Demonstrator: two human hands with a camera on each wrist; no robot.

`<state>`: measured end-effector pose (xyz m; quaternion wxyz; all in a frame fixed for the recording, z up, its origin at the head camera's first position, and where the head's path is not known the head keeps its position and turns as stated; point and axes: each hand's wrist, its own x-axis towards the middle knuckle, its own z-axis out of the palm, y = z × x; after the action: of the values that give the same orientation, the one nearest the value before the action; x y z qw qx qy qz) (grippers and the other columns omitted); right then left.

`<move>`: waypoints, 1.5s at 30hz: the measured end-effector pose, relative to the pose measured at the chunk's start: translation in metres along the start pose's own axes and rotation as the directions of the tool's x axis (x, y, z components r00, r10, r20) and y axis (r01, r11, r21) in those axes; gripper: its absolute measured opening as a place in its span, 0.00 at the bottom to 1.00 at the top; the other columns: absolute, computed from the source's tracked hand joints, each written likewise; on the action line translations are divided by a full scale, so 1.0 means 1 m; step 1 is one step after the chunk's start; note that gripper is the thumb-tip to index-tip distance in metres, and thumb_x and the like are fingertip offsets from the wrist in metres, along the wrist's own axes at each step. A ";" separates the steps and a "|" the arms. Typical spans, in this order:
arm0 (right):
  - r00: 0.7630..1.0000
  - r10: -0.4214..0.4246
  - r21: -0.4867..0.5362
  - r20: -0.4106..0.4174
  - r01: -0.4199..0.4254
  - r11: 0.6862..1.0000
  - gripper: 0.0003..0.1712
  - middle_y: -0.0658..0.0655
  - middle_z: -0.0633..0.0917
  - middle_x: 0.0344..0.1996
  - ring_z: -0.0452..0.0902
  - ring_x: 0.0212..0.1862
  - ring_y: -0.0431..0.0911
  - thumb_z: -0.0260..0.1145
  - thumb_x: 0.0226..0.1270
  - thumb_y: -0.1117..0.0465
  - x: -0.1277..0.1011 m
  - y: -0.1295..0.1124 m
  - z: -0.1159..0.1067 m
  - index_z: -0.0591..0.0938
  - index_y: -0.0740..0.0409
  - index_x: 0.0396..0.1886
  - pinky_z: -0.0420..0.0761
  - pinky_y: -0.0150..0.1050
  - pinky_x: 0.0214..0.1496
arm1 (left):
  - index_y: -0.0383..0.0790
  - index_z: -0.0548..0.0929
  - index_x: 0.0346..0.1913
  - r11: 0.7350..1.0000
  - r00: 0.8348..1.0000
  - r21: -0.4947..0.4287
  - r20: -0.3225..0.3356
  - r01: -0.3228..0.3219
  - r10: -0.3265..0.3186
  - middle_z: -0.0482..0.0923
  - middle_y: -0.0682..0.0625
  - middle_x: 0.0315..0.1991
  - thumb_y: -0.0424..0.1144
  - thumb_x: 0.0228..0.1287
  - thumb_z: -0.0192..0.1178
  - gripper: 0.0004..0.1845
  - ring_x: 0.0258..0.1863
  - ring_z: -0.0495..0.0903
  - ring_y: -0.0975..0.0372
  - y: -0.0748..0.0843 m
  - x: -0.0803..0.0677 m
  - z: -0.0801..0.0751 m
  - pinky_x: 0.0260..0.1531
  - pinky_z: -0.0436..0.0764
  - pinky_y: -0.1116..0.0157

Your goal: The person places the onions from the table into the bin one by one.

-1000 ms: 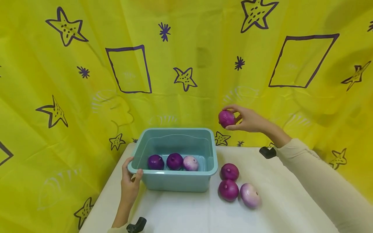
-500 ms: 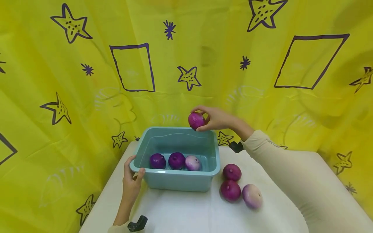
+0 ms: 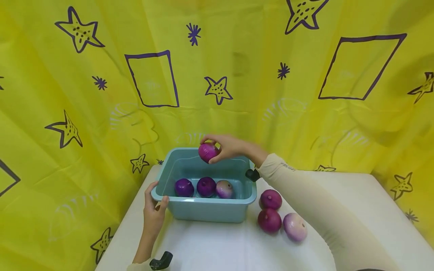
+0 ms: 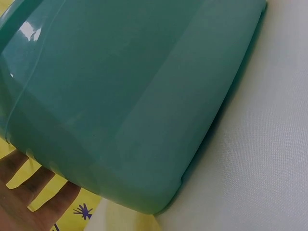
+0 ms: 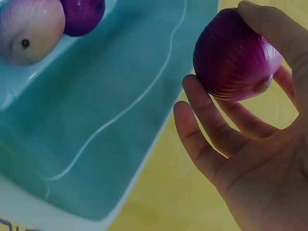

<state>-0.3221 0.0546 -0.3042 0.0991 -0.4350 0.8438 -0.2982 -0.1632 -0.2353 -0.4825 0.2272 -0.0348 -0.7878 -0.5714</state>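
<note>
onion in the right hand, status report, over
Right hand grips red onion above the teal tub. Left hand holds tub's near-left corner. Three onions inside, nothing blocking the opening.

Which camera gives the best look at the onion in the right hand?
The right wrist view: the held onion fills the frame, pinched by the right hand. The head view shows it small above the tub. The left wrist view misses it.
</note>
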 end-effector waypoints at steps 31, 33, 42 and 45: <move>0.999 -0.009 0.045 0.053 0.007 0.999 0.48 0.66 0.70 0.71 0.66 0.71 0.64 0.78 0.59 0.62 0.002 0.005 0.020 0.66 0.55 0.77 0.73 0.62 0.69 | 0.46 0.57 0.77 1.000 1.000 -0.022 0.001 -0.013 0.013 0.60 0.39 0.77 0.33 0.74 0.56 0.33 0.70 0.66 0.36 0.002 0.000 0.001 0.59 0.73 0.34; 0.999 -0.012 0.041 0.047 0.010 0.999 0.48 0.66 0.70 0.72 0.66 0.71 0.64 0.78 0.60 0.62 0.001 0.006 0.019 0.65 0.55 0.77 0.73 0.61 0.68 | 0.46 0.57 0.77 1.000 1.000 -0.024 0.001 -0.016 0.016 0.60 0.38 0.77 0.33 0.74 0.56 0.33 0.71 0.66 0.35 0.003 0.000 0.001 0.59 0.72 0.34; 1.000 -0.029 0.057 -0.005 0.030 0.998 0.46 0.64 0.69 0.73 0.65 0.71 0.65 0.77 0.61 0.63 -0.014 0.012 0.013 0.66 0.57 0.77 0.76 0.59 0.67 | 0.45 0.57 0.77 0.999 1.000 -0.036 -0.003 -0.006 0.006 0.59 0.37 0.77 0.34 0.74 0.56 0.33 0.71 0.64 0.34 0.002 -0.001 0.001 0.61 0.69 0.32; 0.998 -0.043 0.051 -0.043 0.045 0.998 0.46 0.62 0.70 0.73 0.67 0.70 0.65 0.78 0.60 0.63 -0.026 0.014 0.008 0.67 0.57 0.76 0.77 0.59 0.65 | 0.46 0.57 0.77 0.999 1.000 -0.034 -0.004 0.002 -0.002 0.58 0.37 0.77 0.34 0.74 0.56 0.33 0.71 0.63 0.34 0.002 -0.002 0.001 0.61 0.68 0.32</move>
<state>-0.3128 0.0782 -0.3214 0.0863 -0.4446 0.8278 -0.3311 -0.1615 -0.2330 -0.4816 0.2277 -0.0365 -0.7776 -0.5850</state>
